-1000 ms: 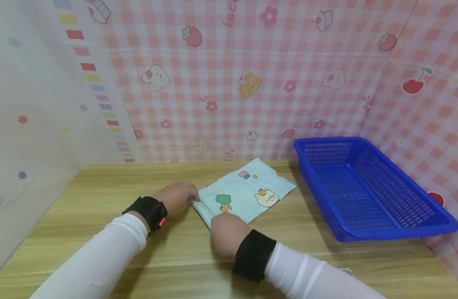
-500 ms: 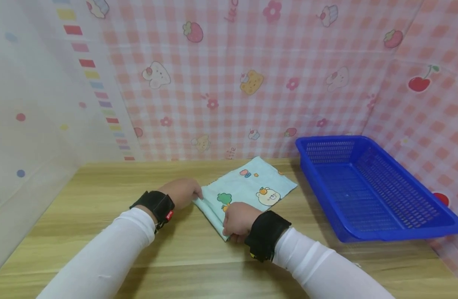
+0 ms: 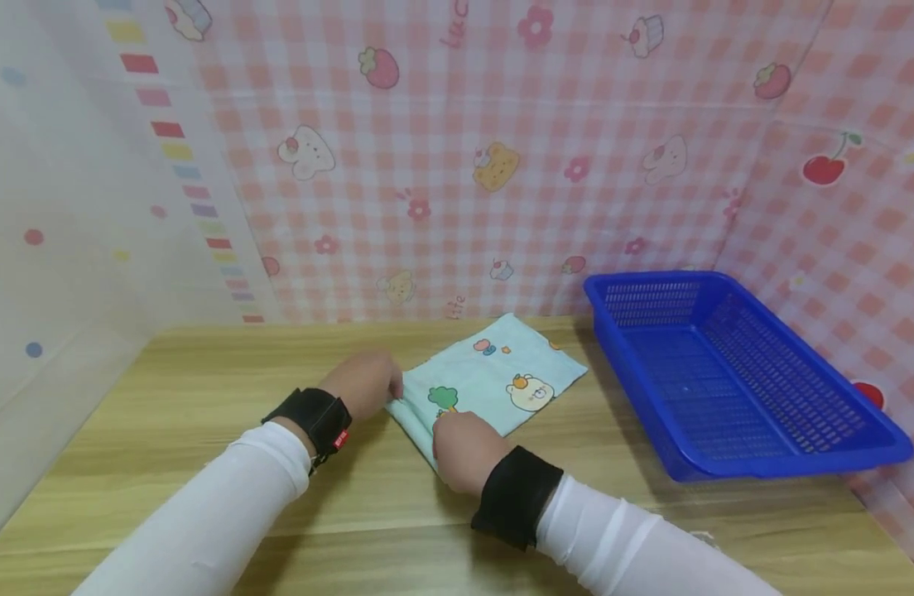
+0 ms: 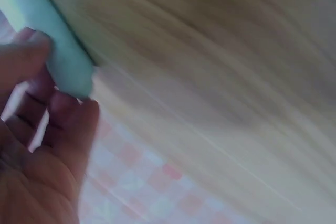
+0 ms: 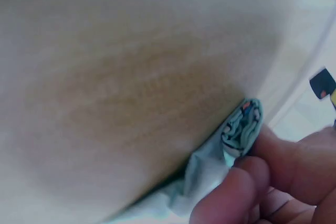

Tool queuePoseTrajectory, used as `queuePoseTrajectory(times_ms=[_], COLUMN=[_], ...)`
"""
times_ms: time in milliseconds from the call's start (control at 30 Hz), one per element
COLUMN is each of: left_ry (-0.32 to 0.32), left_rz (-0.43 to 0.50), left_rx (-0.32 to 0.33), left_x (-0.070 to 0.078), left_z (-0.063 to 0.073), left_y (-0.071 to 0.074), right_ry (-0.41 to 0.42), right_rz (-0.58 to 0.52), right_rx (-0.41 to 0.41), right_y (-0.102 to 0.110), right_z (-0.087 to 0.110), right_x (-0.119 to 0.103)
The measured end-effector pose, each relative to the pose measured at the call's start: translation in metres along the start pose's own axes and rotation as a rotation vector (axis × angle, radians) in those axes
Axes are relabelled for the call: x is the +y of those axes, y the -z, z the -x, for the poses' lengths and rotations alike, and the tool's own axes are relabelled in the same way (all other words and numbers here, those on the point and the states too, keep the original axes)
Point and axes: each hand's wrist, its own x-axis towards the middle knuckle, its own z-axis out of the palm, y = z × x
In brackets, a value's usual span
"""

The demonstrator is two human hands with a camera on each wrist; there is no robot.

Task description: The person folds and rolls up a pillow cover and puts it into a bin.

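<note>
A light blue cloth printed with a bear, a tree and flowers lies slantwise on the table, its near-left edge rolled up. My left hand pinches the far end of that roll, thumb on one side and fingers on the other. In the left wrist view the rolled edge runs between thumb and fingertips. At the near end, my right hand grips the roll and covers part of the tree print. The right wrist view shows the roll's coiled end with several layers, held beside the thumb and fingers.
To the right of the cloth stands a blue plastic basket with perforated sides and nothing inside. Beneath everything is a wood-grain table. A pink checked backdrop closes off the back, with more patterned sheeting at both sides.
The cloth's near-left edge has gone from a slight fold to a thicker roll. My right hand shifted right along the edge, then came back left and turned over it; the left hand moved slightly right.
</note>
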Motion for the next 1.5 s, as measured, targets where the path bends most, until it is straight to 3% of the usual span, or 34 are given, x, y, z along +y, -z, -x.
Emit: queuePoseTrajectory(times_ms=[133, 467, 733, 867, 1067, 1200, 1367, 1500], left_ry=[-0.072, -0.125, -0.142, -0.124, -0.029, 0.004, 0.004, 0.058], left_rz=[-0.010, -0.020, -0.023, -0.018, 0.042, 0.079, 0.062, 0.058], left_rx=[-0.012, 0.018, 0.027, -0.004, -0.092, -0.110, -0.099, -0.109], left_x=[-0.009, -0.010, -0.012, -0.011, -0.015, -0.018, -0.014, -0.007], left_z=[0.008, 0.012, 0.013, 0.013, 0.010, 0.006, 0.002, -0.003], left_y=[-0.003, -0.005, -0.007, -0.006, -0.006, -0.008, -0.005, -0.003], right_ry=[0.007, 0.013, 0.008, -0.028, -0.081, -0.138, -0.194, -0.214], right_rz=[0.099, 0.132, 0.058, -0.053, -0.229, -0.329, -0.386, -0.397], right_rx=[0.063, 0.070, 0.035, -0.047, -0.157, -0.208, -0.236, -0.242], right_y=[-0.006, -0.008, -0.007, -0.003, 0.003, 0.009, 0.013, 0.013], right_z=[0.011, 0.012, 0.009, 0.003, -0.003, -0.004, -0.005, -0.007], right_x=[-0.011, -0.010, -0.006, 0.002, 0.017, 0.021, 0.022, 0.026])
